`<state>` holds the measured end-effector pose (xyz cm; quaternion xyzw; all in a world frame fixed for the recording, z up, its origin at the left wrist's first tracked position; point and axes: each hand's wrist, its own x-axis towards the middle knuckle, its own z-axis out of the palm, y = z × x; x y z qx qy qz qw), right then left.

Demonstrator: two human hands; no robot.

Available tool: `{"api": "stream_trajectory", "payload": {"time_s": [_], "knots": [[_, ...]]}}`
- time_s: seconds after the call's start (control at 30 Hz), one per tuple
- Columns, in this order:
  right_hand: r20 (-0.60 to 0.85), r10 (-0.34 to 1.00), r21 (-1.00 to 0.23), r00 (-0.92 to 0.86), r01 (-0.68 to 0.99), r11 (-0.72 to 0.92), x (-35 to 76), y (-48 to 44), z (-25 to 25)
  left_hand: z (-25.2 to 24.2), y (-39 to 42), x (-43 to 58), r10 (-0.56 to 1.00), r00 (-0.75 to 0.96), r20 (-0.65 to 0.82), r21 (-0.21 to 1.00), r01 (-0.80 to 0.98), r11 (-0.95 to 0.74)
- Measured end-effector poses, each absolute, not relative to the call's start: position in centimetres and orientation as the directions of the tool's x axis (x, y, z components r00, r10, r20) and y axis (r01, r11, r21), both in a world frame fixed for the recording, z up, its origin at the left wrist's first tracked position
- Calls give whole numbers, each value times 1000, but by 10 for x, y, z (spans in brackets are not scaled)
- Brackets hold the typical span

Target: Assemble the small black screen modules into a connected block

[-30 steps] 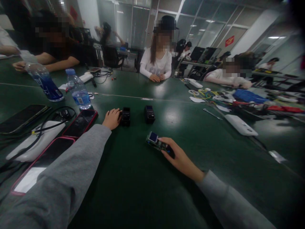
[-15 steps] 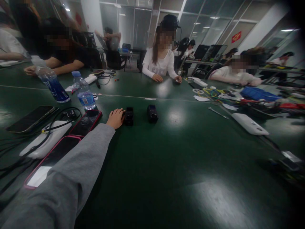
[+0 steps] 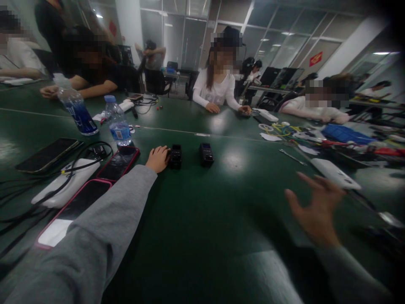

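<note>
Two small black box-shaped devices, each with a dark screen on top, stand apart on the green table. My left hand lies on the table just left of the nearer-to-hand black device. Its fingers are loosely laid out, with the fingertips at that device's left side; whether they press on it I cannot tell. The other black device sits a little to the right. Over the right part of the table hovers my right hand, thumb and fingers spread, slightly blurred, holding nothing.
Left of my arm lie red-framed phones, a white power bank, cables and a dark phone. Two bottles stand behind them. At right are a wrench, a white block and tangled wires. People sit across the table.
My right hand has come into view from the lower right, fingers spread. The whole view has shifted slightly; my left hand stays beside the same black device.
</note>
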<state>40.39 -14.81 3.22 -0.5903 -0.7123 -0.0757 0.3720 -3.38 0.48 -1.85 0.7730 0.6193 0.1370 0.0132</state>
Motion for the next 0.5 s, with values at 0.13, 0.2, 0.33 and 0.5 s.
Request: {"api": "stream_trajectory", "payload": {"time_s": [0.13,0.2,0.33,0.5], "knots": [[547,729,-194,-412,784,589,285,-110,18,-19,5,-33,965,180,190,187,958,-216],[472,679,-141,-562,713,687,223,-88,9,-18,4,-32,965,173,197,177,962,-209],[414,634,-120,-653,651,749,162,-56,2,-17,1,-31,962,183,202,160,963,-217],[471,660,-223,-585,645,731,170,-49,1,-18,1,-29,963,164,215,174,964,-203]]}}
